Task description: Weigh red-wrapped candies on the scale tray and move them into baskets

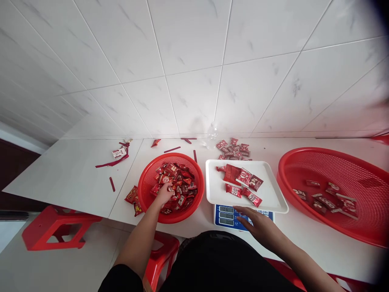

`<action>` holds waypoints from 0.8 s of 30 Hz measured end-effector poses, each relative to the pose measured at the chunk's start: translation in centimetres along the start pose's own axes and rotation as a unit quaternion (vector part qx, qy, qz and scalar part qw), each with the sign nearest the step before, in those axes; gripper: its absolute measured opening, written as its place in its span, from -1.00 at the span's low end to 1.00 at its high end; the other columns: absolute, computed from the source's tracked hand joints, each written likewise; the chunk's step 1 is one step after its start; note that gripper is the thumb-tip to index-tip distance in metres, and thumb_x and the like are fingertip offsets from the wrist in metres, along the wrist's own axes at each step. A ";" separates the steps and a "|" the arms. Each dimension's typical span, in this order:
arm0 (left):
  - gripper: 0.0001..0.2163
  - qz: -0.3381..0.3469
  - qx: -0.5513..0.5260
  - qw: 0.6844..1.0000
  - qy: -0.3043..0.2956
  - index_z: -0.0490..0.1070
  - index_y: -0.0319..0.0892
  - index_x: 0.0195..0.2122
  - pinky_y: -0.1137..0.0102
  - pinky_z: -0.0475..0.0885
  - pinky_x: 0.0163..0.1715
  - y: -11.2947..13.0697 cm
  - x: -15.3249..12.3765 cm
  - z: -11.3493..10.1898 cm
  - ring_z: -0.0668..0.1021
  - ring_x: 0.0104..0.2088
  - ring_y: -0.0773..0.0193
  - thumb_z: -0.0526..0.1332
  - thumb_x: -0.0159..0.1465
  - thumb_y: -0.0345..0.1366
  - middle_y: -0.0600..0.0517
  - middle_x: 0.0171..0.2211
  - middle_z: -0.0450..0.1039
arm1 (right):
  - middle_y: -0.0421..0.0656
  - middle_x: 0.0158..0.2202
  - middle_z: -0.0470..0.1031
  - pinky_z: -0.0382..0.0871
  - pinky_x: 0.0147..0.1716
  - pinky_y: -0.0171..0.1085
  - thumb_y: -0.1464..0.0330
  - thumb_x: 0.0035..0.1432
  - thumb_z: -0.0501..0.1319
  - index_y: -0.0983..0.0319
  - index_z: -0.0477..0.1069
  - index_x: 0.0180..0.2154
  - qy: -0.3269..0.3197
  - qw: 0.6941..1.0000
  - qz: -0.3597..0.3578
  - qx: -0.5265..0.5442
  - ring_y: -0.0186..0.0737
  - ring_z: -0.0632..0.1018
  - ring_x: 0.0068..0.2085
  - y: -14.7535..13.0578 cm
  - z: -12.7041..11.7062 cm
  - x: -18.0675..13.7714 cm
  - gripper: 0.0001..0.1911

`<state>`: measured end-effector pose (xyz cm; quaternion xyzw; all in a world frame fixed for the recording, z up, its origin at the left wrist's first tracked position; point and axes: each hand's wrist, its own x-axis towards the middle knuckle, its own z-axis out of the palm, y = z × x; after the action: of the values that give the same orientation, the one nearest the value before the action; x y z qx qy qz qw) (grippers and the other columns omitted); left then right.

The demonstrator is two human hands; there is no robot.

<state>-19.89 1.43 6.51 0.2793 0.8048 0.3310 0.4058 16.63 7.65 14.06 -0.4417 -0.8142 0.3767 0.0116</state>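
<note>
My left hand [164, 194] reaches into a round red plastic basket [142, 205], its fingers closed on a small wrapped snack packet [171, 190] at the fingertips. Around it lies a heap of red and brown snack packets [182, 188]. My right hand [257, 221] hovers over the front of a blue digital scale [219, 221], fingers stretched out with nothing in them. Part of the scale's panel is hidden behind that hand. On the scale rests a white tray [270, 198] holding several red packets [243, 180].
A larger red basket [284, 162] with some packets stands at the right. Behind the tray, loose small packets [234, 150] lie near a clear plastic bottle [212, 134]. Dark red strips [172, 149] and torn wrapping [120, 153] are scattered leftward. Red stools [54, 229] stand below.
</note>
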 end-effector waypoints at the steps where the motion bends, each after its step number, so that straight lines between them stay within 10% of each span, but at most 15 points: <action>1: -0.57 -0.004 -0.026 1.000 -0.005 0.37 -0.15 -0.07 0.40 0.36 -0.28 0.1 -0.1 0.0 0.50 -0.22 0.18 0.28 -0.01 -0.48 -0.09 -0.13 0.42 | -0.07 0.00 0.48 0.41 -0.09 -0.09 0.11 0.20 -0.07 0.16 0.36 0.03 -0.003 1.000 0.002 -0.002 -0.02 0.50 -0.02 0.0 0.0 -0.1 -0.51; 16: -0.62 0.008 -0.272 0.956 -0.104 0.37 -0.09 -0.11 0.45 0.43 -0.43 5.3 -3.0 0.4 0.52 -0.38 0.32 0.32 0.02 -0.42 0.04 -0.30 0.40 | -0.07 -0.01 0.49 0.38 -0.08 -0.02 0.12 0.19 -0.03 0.12 0.37 0.01 -0.002 0.999 0.006 0.036 0.00 0.50 -0.03 -0.2 0.3 -0.6 -0.56; 24: -0.61 0.063 -0.254 0.923 -0.281 0.37 -0.13 -0.09 0.47 0.39 -0.47 11.2 -8.7 2.3 0.51 -0.39 0.32 0.36 0.03 -0.31 0.00 -0.22 0.42 | -0.07 -0.08 0.50 0.37 -0.05 -0.10 0.04 0.17 0.07 0.17 0.28 0.06 -0.065 0.955 -0.009 0.289 -0.09 0.51 -0.06 -3.8 -0.1 -0.3 -0.49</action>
<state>-11.44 2.85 18.06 0.2981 0.5276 0.4572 0.6510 14.13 6.27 16.56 -0.3868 -0.6738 0.6232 0.0894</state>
